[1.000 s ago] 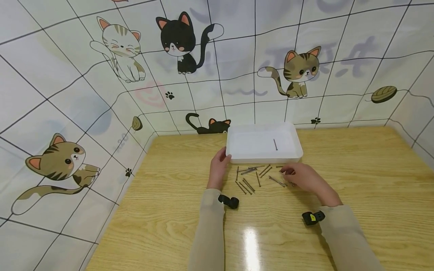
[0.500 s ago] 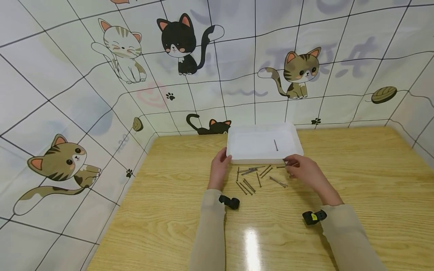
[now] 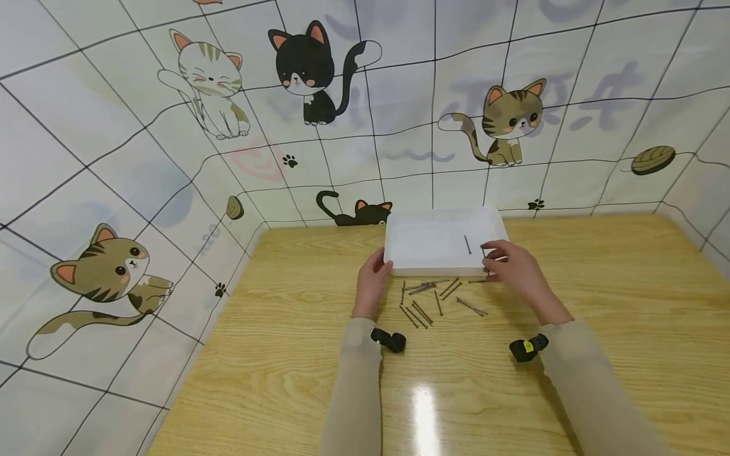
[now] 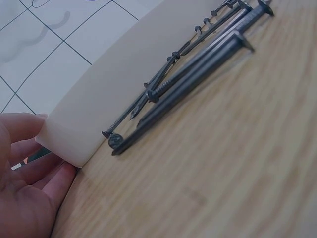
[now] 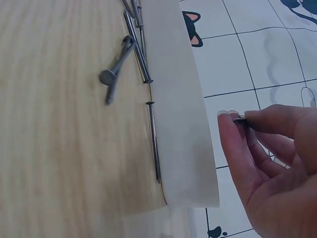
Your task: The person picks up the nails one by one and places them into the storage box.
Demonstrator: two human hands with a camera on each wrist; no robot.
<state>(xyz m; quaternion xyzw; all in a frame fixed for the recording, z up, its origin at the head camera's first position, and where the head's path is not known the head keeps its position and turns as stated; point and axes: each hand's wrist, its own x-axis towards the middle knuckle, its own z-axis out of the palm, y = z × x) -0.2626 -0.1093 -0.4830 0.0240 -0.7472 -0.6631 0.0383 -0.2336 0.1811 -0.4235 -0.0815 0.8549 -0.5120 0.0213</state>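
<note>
My left hand (image 3: 372, 285) holds the near left corner of a shallow white plastic tray (image 3: 439, 271); in the left wrist view its thumb and fingers (image 4: 25, 126) sit around that corner. One nail (image 3: 467, 244) lies inside the tray. Over the tray's near right corner, my right hand (image 3: 516, 269) pinches another nail (image 3: 484, 253) between thumb and fingertips. The right wrist view shows only a short dark end of this nail (image 5: 239, 120) past the thumb. Several loose steel nails (image 3: 423, 313) lie scattered on the table in front of the tray.
The pale wood-grain table (image 3: 285, 373) carries everything. Behind the tray rises a wall covering (image 3: 405, 114) printed with cartoon cats and black grid lines. A single nail (image 5: 154, 144) lies along the tray's front wall, near its right end.
My right hand has lifted a nail from the table's right side and carried it up and forward over the tray's near right corner. The left hand has kept its hold on the tray.
</note>
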